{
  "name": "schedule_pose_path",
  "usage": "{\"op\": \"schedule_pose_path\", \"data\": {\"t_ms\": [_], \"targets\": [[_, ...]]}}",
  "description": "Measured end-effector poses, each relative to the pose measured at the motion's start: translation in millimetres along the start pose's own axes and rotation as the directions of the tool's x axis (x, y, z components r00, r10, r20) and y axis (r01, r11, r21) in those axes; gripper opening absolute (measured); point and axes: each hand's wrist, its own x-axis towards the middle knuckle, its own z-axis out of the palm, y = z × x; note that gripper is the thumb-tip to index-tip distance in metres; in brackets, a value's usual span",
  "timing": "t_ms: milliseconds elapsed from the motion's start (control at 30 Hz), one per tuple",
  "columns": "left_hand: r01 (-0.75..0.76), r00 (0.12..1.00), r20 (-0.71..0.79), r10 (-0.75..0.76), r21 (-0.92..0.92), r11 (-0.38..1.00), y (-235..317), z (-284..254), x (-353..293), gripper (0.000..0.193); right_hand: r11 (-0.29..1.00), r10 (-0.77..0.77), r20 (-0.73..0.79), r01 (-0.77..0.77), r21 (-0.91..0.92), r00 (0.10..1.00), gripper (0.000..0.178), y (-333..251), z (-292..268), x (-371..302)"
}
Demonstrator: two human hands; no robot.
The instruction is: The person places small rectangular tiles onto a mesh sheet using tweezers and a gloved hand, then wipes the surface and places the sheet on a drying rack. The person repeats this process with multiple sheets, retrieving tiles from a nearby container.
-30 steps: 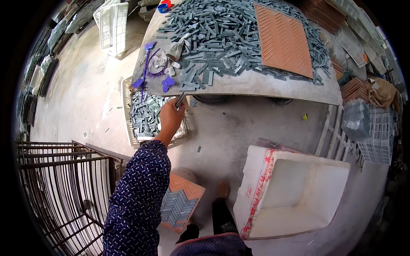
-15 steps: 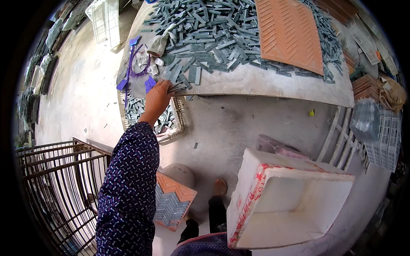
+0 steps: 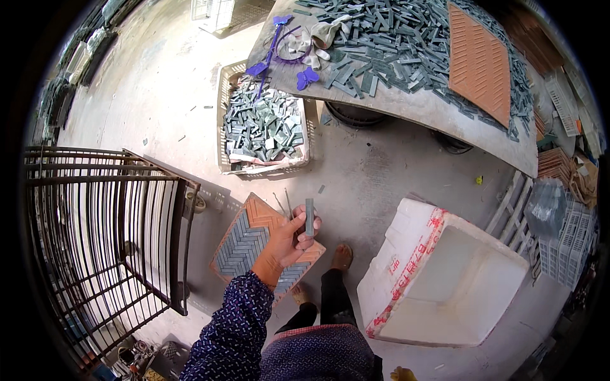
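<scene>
Grey stone strips (image 3: 236, 249) fill the orange herringbone tray's (image 3: 259, 213) middle; its upper grooves look bare. Left hand's (image 3: 287, 240) grip holds another strip (image 3: 309, 216); right grip, cannot tell.

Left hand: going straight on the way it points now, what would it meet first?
Probably the near edge of the table, beyond a stretch of floor; depth is unclear, so the left hand might pass above it.

Left hand (image 3: 291, 239) drawn back from tabletop edge (image 3: 406, 108), now over herringbone panel (image 3: 240, 244)
</scene>
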Motion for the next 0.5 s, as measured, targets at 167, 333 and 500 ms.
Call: {"op": "schedule_pose_path", "data": {"t_ms": [167,333,500], "targets": [[-0.032,0.92,-0.391,0.03,0.002,0.999,-29.0,-92.3,-130.6,0.012,0.995,0.043,-0.057,-0.048,-0.09,0.997,0.039,14.4,52.5,-26.6],[-0.055,0.762,-0.624,0.174,0.206,0.977,-73.5,-194.7,-213.3,0.009,0.988,-0.069,-0.011,0.067,-0.142,0.998,0.039,21.7,79.0,-40.7],[0.173,0.712,-0.556,0.428,0.73,0.661,-101.6,-252.6,-229.5,0.018,0.688,-0.419,0.208,0.459,-0.562,0.884,0.017,51.0,64.2,-32.7]]}}
